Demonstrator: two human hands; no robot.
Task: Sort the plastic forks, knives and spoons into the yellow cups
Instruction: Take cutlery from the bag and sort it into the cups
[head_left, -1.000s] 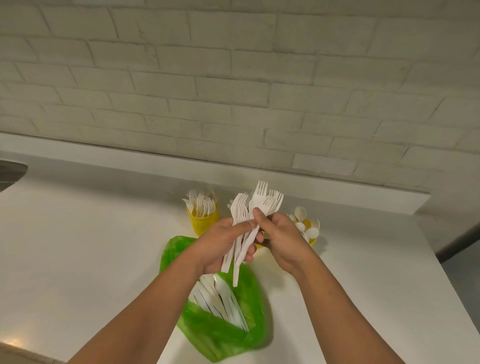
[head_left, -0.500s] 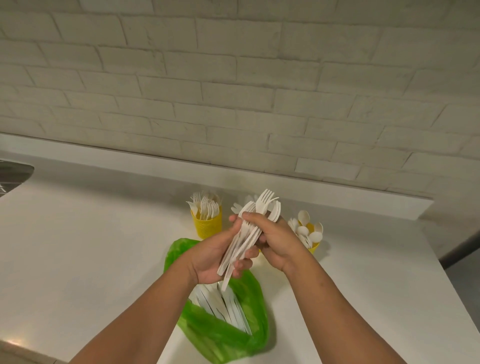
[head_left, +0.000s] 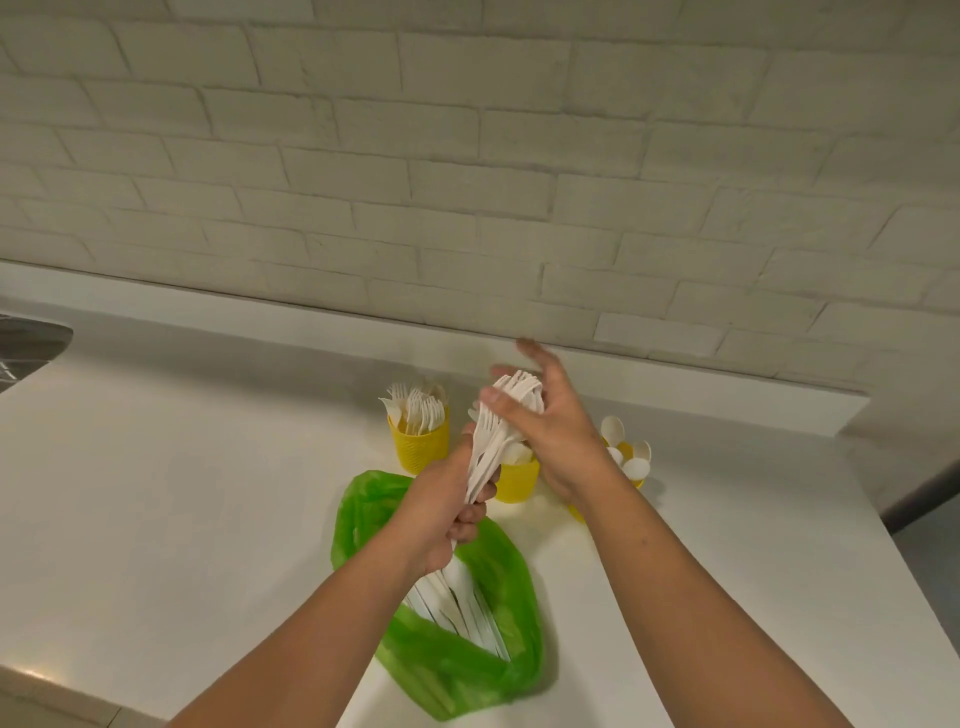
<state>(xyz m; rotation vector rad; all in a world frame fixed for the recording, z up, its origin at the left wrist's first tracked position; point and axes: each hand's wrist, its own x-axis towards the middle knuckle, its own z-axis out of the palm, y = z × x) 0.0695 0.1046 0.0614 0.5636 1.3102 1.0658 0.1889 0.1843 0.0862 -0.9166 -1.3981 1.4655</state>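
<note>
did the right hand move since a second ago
Yes. The right hand has gone up and toward the wall. It hid the middle yellow cup before, and now that cup shows below it.

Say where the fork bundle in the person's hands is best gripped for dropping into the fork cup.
Round the upper handles, just under the tines, from the side. The fork bundle is tightly stacked there, while the tined heads are wider. The left hand grips near the handle ends; forks in the fork cup stand tines up, so those ends likely need freeing.
</note>
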